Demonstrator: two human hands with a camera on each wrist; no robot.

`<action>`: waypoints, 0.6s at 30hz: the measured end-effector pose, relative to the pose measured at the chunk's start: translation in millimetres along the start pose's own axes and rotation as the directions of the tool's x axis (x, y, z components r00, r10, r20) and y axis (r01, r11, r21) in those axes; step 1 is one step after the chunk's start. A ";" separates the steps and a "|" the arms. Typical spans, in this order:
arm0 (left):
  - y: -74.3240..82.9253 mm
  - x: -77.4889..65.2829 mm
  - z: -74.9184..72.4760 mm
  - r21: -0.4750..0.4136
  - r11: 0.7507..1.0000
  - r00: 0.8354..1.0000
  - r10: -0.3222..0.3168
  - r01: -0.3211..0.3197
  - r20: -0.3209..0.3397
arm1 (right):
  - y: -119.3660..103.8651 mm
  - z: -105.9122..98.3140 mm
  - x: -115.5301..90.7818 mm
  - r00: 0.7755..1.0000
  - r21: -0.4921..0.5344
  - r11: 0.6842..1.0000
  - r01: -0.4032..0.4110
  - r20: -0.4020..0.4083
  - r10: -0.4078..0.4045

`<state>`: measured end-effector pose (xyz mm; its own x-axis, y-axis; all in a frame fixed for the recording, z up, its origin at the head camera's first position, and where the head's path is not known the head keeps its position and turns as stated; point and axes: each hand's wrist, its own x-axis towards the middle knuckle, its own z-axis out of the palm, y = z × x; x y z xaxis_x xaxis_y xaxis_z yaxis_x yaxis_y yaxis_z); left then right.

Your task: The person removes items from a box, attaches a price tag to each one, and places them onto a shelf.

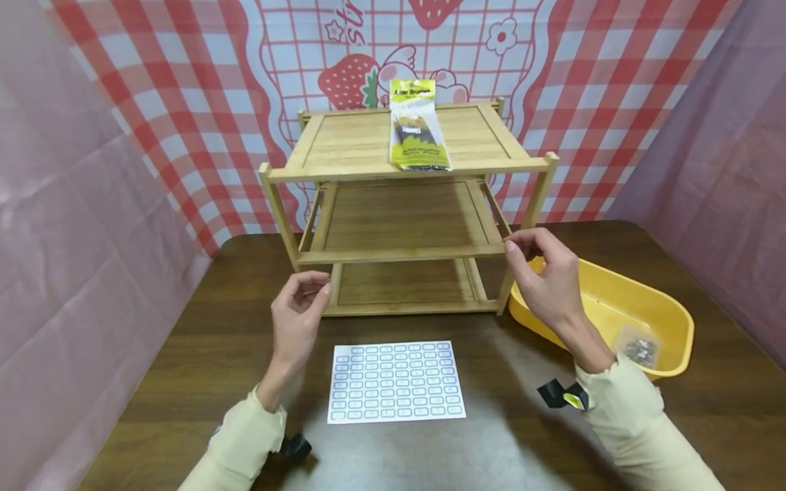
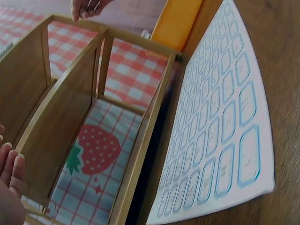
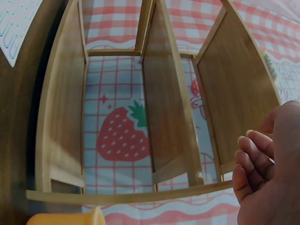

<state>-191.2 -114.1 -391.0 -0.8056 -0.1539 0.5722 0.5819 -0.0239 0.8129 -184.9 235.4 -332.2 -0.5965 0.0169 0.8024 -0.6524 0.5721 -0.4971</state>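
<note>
A three-tier wooden shelf rack (image 1: pixel 405 256) stands on the table. My left hand (image 1: pixel 297 317) hovers by its lower left front, fingers loosely bent and nothing visible in them. On the other side my right hand (image 1: pixel 549 283) is near the right front post, its thumb and fingertips close together; I see no object between them. The right wrist view shows those bent fingers (image 3: pixel 255 164) beside a shelf board, and contact is hard to tell. A white sheet of blue-framed labels (image 1: pixel 396 382) lies flat in front of the rack. On the top tier rests a brush packet (image 1: pixel 420 126).
To the right sits a yellow tray (image 1: pixel 675 334) with a small clear packet of metal pieces (image 1: pixel 640 349) inside. A checked strawberry cloth (image 1: pixel 571 88) hangs behind the rack, and pale curtains (image 1: pixel 80 204) flank the wooden table (image 1: pixel 202 327).
</note>
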 end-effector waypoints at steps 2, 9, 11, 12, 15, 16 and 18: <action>1.4 -2.5 5.0 -0.013 1.000 1.000 -0.005 0.006 0.021 | 2.6 -2.6 -3.5 1.000 -0.004 1.000 -0.009 -0.004 0.009; 2.8 -9.9 19.3 -0.022 0.999 0.991 -0.046 0.049 0.127 | 11.4 -11.5 -15.0 1.000 -0.030 0.999 -0.023 -0.021 0.022; 1.7 -11.5 22.5 -0.008 0.998 0.985 -0.064 0.066 0.158 | 13.5 -13.6 -17.8 1.000 -0.038 0.999 -0.023 -0.019 0.023; 1.2 -12.2 24.0 -0.002 0.997 0.983 -0.073 0.074 0.170 | 14.4 -14.7 -19.1 1.000 -0.043 0.999 -0.027 -0.016 0.026; -1.7 -13.6 29.0 0.003 0.996 0.976 -0.087 0.088 0.201 | 17.4 -18.1 -22.9 0.999 -0.055 0.997 -0.048 -0.010 0.048; -2.5 -14.1 30.7 0.006 0.996 0.973 -0.089 0.090 0.211 | 18.4 -19.5 -24.1 0.998 -0.057 0.997 -0.056 -0.011 0.056; -3.6 -15.6 34.2 0.005 0.996 0.969 -0.091 0.093 0.230 | 20.6 -22.3 -26.2 0.998 -0.058 0.996 -0.069 -0.010 0.068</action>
<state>-184.5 -77.8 -399.1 -0.8594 0.0801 0.5050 0.5040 -0.0333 0.8630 -172.3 265.0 -356.0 -0.6352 0.0641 0.7697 -0.5812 0.6165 -0.5311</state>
